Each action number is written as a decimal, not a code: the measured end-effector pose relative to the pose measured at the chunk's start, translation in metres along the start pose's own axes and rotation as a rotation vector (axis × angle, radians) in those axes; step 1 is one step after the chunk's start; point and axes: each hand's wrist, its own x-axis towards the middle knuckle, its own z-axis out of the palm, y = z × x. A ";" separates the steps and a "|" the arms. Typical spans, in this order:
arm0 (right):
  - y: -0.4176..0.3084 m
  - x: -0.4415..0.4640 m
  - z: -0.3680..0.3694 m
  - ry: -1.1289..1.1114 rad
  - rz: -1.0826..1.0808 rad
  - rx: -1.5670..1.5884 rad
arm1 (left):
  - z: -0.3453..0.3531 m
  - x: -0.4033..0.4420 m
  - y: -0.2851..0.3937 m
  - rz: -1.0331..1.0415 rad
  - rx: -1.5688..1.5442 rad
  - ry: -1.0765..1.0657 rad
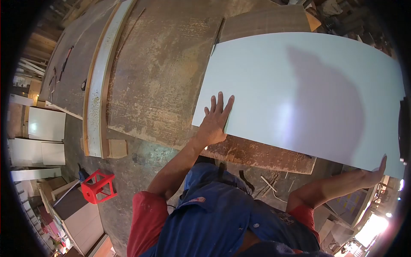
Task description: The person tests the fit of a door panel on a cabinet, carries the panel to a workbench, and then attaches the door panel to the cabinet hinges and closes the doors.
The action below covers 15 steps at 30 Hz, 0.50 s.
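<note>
A large white panel (252,81) lies across the brown worktable, with a dark shadow falling over its right half. My left hand (216,120) rests flat on the panel's near left corner, fingers spread and pointing away from me. Far to the right, my right hand (376,172) touches the near edge by the right corner. It is seen from the side, with its visible fingers stretched out; some of them are hidden.
A long wood-edged strip (97,81) lies across the worn tabletop (154,73). Small dark tools (66,60) lie farther left. On the floor stands a red stool (97,187), near white boards (46,124) at the left. Thin scraps (269,185) lie below the table edge.
</note>
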 end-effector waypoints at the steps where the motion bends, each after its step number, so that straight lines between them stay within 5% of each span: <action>1: -0.002 0.001 0.001 0.048 0.125 0.146 | 0.002 -0.002 0.000 -0.007 0.003 -0.004; 5: -0.021 -0.016 0.013 0.145 0.326 0.370 | 0.001 -0.002 0.001 -0.005 -0.023 -0.007; 8: 0.017 0.037 -0.012 0.031 0.336 0.285 | -0.005 -0.006 0.009 0.021 -0.045 0.050; 15: -0.033 -0.018 0.016 0.123 0.316 0.268 | 0.003 -0.011 0.004 -0.004 -0.072 0.035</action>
